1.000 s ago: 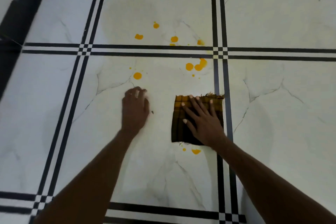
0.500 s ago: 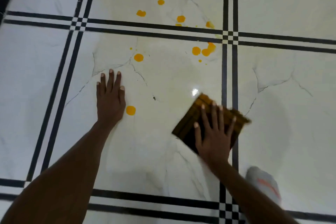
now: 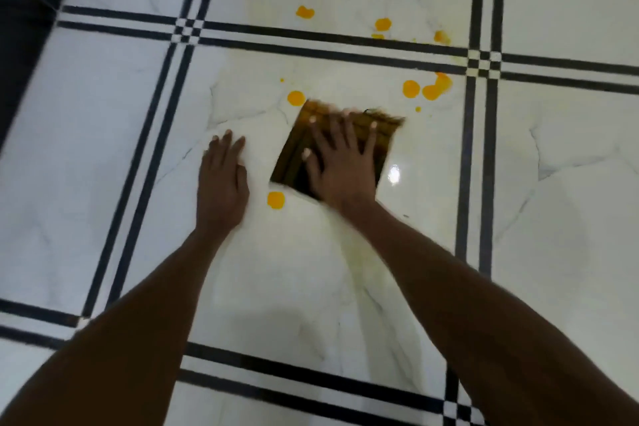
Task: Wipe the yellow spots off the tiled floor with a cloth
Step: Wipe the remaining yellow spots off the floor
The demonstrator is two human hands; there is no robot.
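Observation:
A folded brown and yellow checked cloth (image 3: 295, 152) lies flat on the white marble tile. My right hand (image 3: 340, 162) presses down on it with fingers spread. My left hand (image 3: 223, 180) rests flat on the floor just left of the cloth, holding nothing. One yellow spot (image 3: 275, 199) sits between my two hands at the cloth's near corner. Another yellow spot (image 3: 296, 98) lies just beyond the cloth's far left corner. A cluster of spots (image 3: 428, 88) is farther to the right, and several more (image 3: 382, 24) lie past the black tile border.
Double black border lines (image 3: 311, 45) cross the floor between the tiles. A dark wall or skirting (image 3: 20, 28) runs along the far left. A bright light glare (image 3: 394, 174) reflects off the tile right of the cloth.
My right hand slid the cloth left and forward, from over the right-hand black lines to the middle of the tile. My left hand stayed planted beside the near spot. The view shifted.

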